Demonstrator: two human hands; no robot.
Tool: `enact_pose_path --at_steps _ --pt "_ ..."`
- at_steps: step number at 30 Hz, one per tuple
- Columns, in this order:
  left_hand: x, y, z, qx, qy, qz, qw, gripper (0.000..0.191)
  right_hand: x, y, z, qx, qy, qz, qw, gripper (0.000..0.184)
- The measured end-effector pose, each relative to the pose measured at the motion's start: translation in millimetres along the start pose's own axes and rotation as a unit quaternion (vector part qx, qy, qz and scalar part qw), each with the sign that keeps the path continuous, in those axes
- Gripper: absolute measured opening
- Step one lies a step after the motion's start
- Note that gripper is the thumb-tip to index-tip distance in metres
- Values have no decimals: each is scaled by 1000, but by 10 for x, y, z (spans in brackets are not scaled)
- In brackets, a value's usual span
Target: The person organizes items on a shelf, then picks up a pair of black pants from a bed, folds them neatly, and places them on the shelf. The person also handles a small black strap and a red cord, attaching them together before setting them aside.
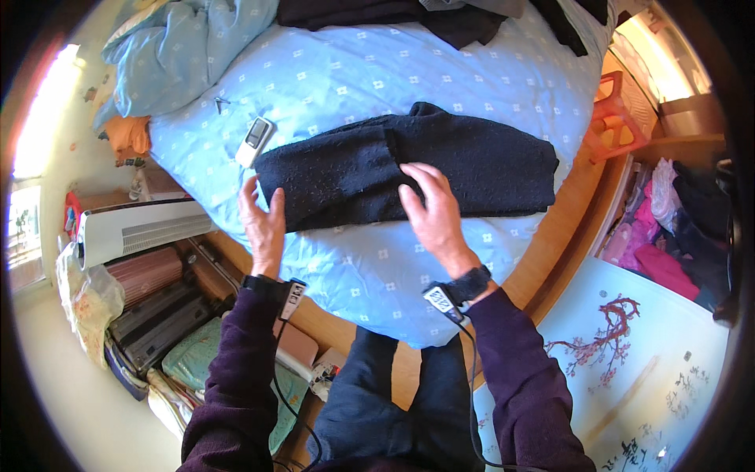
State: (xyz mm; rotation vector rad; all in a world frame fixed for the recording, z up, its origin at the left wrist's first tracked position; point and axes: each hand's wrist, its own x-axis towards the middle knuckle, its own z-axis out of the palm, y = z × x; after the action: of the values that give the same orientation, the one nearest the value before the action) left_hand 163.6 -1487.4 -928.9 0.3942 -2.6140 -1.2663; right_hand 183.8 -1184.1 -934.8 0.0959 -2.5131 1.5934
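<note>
A folded black knit garment (342,171) lies lengthwise on a light-blue patterned bedsheet (354,259). An overlapping edge crosses its middle, and pale lint specks its surface. My left hand (263,221) is at the garment's left end, thumb over the cloth and fingers apart; firm contact is hard to judge. Over the front middle of the garment is my right hand (435,212), thumb and fingers spread with nothing held between them. A small white handheld device (255,141) with a grey display rests just beyond the garment's left end.
A rumpled blue quilt (177,59) and dark clothes (354,12) lie at the bed's far side. An orange plastic stool (616,124) stands right, above an open compartment of clothes (655,236). Suitcases (156,318) and a white slatted appliance (147,230) are at left. Cables trail from both wrists.
</note>
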Motion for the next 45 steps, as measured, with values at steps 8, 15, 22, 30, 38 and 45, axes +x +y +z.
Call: enact_pose_path --at_steps 8,15,22,30,38,45 --pt "445 -285 -108 -340 -238 -366 833 60 204 108 1008 -258 -63 58 962 55" --pt "240 916 -123 -368 -251 -142 884 58 172 330 834 -42 -7 56 998 47" --pt "-264 2183 721 -119 -188 -72 972 61 165 300 7 314 -33 137 939 47" --pt "-1123 2730 2374 52 -83 83 992 59 140 504 -1759 435 11 290 853 69" --pt "-1712 2671 3169 -6 -244 92 965 64 342 1521 -2319 213 -51 368 903 38" --pt "-983 1956 2365 155 16 16 988 78 255 1703 -2439 255 66 229 937 37"
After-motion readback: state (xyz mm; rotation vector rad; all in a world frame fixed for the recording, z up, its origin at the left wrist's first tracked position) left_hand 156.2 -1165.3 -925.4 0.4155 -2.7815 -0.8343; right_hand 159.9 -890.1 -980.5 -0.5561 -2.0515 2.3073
